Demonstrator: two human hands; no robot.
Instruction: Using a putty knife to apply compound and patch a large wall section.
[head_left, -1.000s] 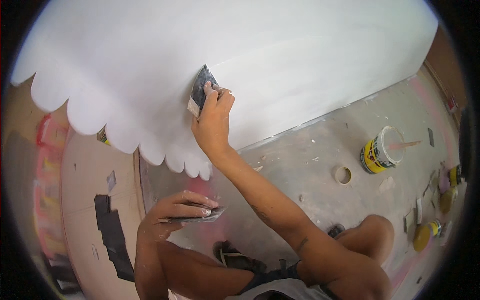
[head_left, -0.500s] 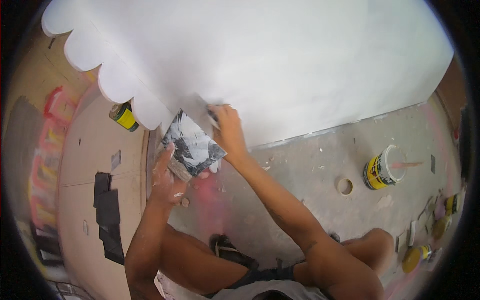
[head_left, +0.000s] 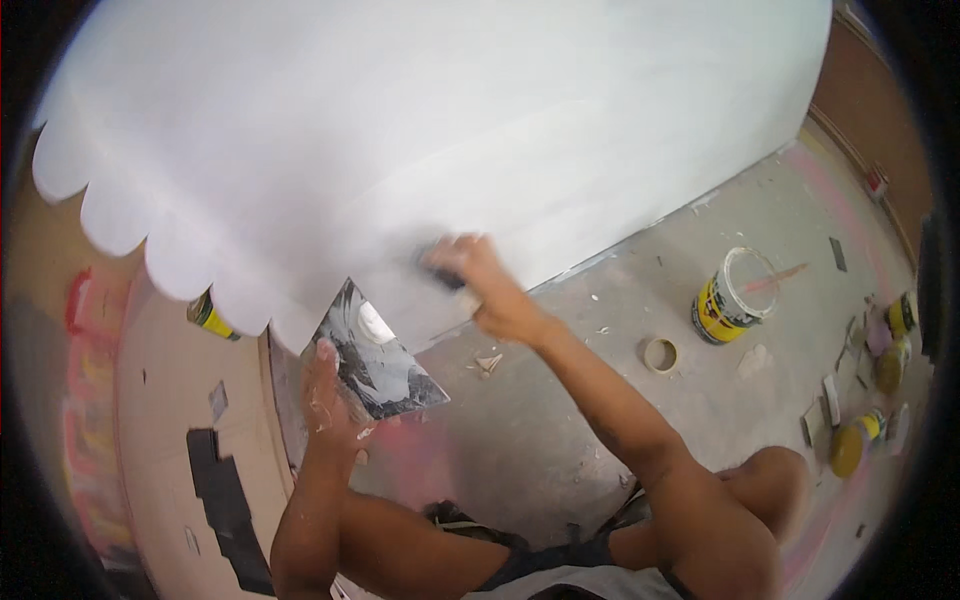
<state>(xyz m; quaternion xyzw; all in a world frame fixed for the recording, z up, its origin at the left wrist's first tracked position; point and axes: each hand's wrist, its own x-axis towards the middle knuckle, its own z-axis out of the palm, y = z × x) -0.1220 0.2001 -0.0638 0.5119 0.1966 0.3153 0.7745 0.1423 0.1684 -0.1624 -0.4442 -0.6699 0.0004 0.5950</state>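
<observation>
My left hand [head_left: 326, 395] holds a square dark board [head_left: 415, 400] from beneath, its thumb along the near left edge. White paste smears the board's top, with a brighter patch [head_left: 374, 322] near the far side. My right hand [head_left: 482, 268] is closed around a dark, flat scraper [head_left: 438, 266], blurred by motion. It is against or just off the lower part of a large white panel [head_left: 520, 130] with a scalloped left edge; I cannot tell whether the blade touches. The board sits apart from the scraper, to its lower left.
A yellow and black bucket [head_left: 715, 305] with a stick in it stands on the floor at right, beside a tape roll [head_left: 659, 354]. Further right lie small cans [head_left: 850, 450] and scraps. Black sheets [head_left: 228, 500] and another can [head_left: 210, 316] are at left.
My right hand and the scraper have moved away from the board, rightward over the panel. The board has tilted differently, showing the bright paste patch. The whole view has shifted.
</observation>
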